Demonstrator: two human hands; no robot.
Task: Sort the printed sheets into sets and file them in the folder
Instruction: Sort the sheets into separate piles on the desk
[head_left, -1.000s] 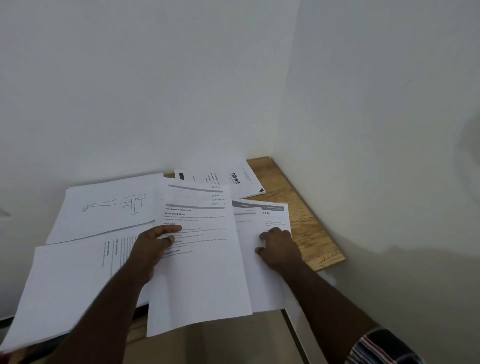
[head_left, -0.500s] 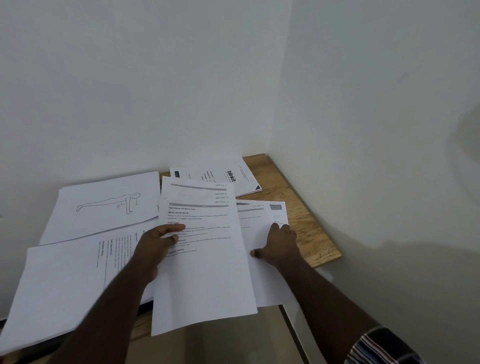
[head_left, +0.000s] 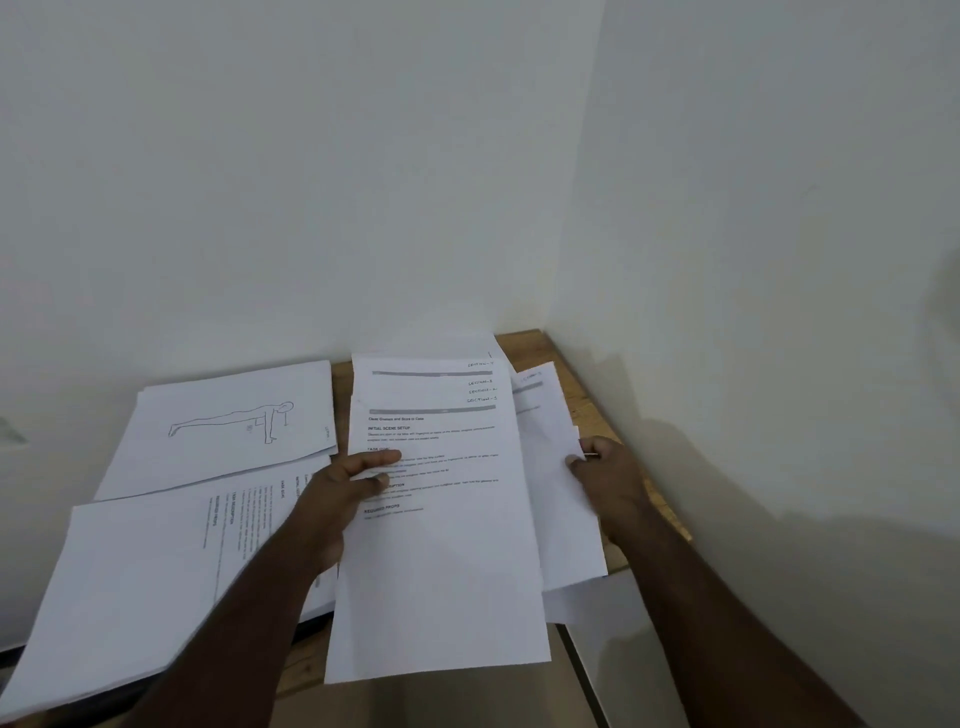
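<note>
My left hand (head_left: 337, 488) grips a fanned stack of printed text sheets (head_left: 441, 545) at its left edge, thumb on top. My right hand (head_left: 608, 470) pinches the right edge of another sheet (head_left: 558, 499) that is raised and tucked under the stack's right side. A sheet with a line drawing of a plank pose (head_left: 223, 426) lies flat at the back left. A sideways text sheet (head_left: 145, 566) lies in front of it. No folder is visible.
The wooden table (head_left: 587, 405) fits into a corner between two white walls. Its right edge runs diagonally toward me beside my right forearm. Papers overhang the front edge, and a pale floor strip (head_left: 582, 670) shows below.
My right hand lifted the right-hand sheet and brought it in against the stack my left hand grips. The sheet with the logo at the back is now covered.
</note>
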